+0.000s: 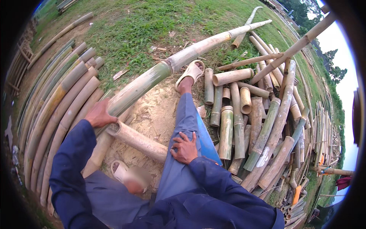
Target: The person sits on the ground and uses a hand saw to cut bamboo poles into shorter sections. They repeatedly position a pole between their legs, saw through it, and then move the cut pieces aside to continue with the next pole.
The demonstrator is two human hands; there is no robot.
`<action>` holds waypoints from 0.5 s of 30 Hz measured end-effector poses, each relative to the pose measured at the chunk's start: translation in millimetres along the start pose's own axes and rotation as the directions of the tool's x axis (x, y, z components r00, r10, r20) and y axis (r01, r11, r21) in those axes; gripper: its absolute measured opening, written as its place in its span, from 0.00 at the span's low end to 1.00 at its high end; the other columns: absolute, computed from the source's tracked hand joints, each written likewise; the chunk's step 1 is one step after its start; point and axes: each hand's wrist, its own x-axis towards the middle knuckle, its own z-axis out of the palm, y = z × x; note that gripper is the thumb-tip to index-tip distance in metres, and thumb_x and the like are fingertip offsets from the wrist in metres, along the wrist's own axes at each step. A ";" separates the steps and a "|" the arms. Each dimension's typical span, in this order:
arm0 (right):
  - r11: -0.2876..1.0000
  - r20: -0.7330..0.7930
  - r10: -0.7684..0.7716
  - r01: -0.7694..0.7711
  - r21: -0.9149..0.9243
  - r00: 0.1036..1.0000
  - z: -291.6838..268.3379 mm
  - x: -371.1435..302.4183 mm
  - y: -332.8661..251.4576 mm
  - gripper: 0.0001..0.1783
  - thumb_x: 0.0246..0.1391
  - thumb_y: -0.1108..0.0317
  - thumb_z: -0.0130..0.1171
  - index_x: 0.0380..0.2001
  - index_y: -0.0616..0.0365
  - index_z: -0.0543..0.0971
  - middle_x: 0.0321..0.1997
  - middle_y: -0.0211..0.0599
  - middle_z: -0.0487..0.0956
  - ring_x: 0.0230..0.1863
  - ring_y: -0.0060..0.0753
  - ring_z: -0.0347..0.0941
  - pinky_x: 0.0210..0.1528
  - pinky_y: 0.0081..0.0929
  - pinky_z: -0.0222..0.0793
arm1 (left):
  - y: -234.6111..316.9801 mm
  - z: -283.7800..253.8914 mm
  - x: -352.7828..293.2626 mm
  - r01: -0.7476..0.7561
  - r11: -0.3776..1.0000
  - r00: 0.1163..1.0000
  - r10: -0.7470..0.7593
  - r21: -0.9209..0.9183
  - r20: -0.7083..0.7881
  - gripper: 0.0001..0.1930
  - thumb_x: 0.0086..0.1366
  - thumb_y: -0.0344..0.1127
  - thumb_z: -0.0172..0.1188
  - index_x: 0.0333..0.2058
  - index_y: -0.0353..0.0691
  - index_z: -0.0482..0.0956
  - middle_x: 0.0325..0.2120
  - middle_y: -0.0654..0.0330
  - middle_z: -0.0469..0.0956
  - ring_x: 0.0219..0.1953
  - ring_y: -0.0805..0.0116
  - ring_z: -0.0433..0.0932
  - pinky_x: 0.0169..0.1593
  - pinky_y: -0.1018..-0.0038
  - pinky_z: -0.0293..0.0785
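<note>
A long green and tan bamboo pole (143,84) runs from beside my left knee to the far right over the ground. My left hand (101,114) is closed around its near end, thumb on the right side. Beneath that end lies a shorter cut bamboo piece (141,141), its hollow end facing left. My right hand (185,148) rests on my right leg near the knee, fingers spread and holding nothing. A blue saw blade (207,135) shows just right of that leg, partly hidden by it; its handle is mostly covered by my sleeve.
Cut bamboo sections (226,131) lie heaped at my right, with a slanting pole (295,45) above them. Long bamboo poles (57,103) are stacked at my left. My sandalled feet stand on sawdust-covered ground (152,103); grass (148,34) spreads beyond.
</note>
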 end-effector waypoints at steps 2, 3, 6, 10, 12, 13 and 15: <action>1.000 -0.006 -0.009 0.009 0.008 1.000 1.1 -2.1 -4.7 0.14 0.55 0.50 0.62 0.37 0.42 0.89 0.62 0.21 0.78 0.76 0.37 0.57 0.73 0.78 0.29 | -51.7 -15.0 -79.5 0.097 0.991 0.995 -0.096 0.087 -0.012 0.46 0.43 0.49 0.77 0.59 0.31 0.69 0.47 0.36 0.80 0.52 0.37 0.78 0.56 0.53 0.74; 1.000 0.022 0.000 0.000 -0.019 1.000 1.3 -4.2 -6.8 0.14 0.55 0.51 0.62 0.38 0.42 0.89 0.62 0.21 0.77 0.76 0.37 0.57 0.73 0.78 0.28 | -75.0 -24.1 -117.7 0.180 0.973 0.984 -0.180 0.146 -0.016 0.46 0.43 0.46 0.78 0.59 0.32 0.69 0.47 0.36 0.80 0.52 0.36 0.78 0.56 0.53 0.74; 1.000 -0.003 -0.011 0.011 -0.008 1.000 3.8 -11.7 -9.4 0.14 0.54 0.50 0.64 0.38 0.40 0.89 0.63 0.20 0.77 0.76 0.37 0.56 0.73 0.78 0.28 | -136.7 -44.7 -221.8 0.235 0.952 0.968 -0.212 0.198 -0.132 0.43 0.41 0.42 0.78 0.56 0.35 0.69 0.47 0.39 0.80 0.52 0.37 0.77 0.58 0.54 0.72; 1.000 -0.033 -0.028 0.028 -0.011 0.999 8.0 -22.3 -5.1 0.13 0.55 0.50 0.65 0.41 0.37 0.89 0.67 0.19 0.75 0.77 0.38 0.55 0.74 0.76 0.28 | -205.7 -35.9 -318.4 0.338 0.899 0.937 -0.292 0.278 -0.194 0.44 0.36 0.38 0.79 0.55 0.38 0.70 0.46 0.43 0.79 0.54 0.42 0.76 0.60 0.57 0.70; 0.999 -0.045 -0.037 0.037 0.004 0.998 9.2 -25.8 -1.8 0.14 0.55 0.49 0.65 0.43 0.35 0.89 0.68 0.19 0.74 0.78 0.39 0.54 0.75 0.75 0.27 | -236.8 -7.7 -355.4 0.361 0.867 0.926 -0.291 0.343 -0.238 0.45 0.35 0.36 0.80 0.56 0.38 0.70 0.46 0.44 0.79 0.55 0.44 0.75 0.62 0.58 0.69; 0.999 -0.042 -0.036 0.037 0.014 0.998 9.5 -27.0 -0.3 0.14 0.56 0.49 0.65 0.44 0.34 0.88 0.68 0.19 0.74 0.78 0.39 0.54 0.75 0.75 0.27 | -249.8 16.9 -367.3 0.366 0.843 0.924 -0.276 0.396 -0.266 0.46 0.34 0.35 0.80 0.57 0.38 0.69 0.45 0.44 0.79 0.56 0.45 0.75 0.63 0.58 0.68; 1.000 -0.017 -0.016 0.016 -0.009 1.000 9.4 -26.2 1.7 0.15 0.56 0.49 0.65 0.46 0.32 0.88 0.69 0.19 0.73 0.78 0.40 0.53 0.75 0.75 0.27 | -273.6 54.9 -386.8 0.351 0.875 0.929 -0.282 0.334 -0.238 0.50 0.32 0.33 0.81 0.59 0.38 0.69 0.49 0.46 0.78 0.58 0.47 0.74 0.66 0.58 0.64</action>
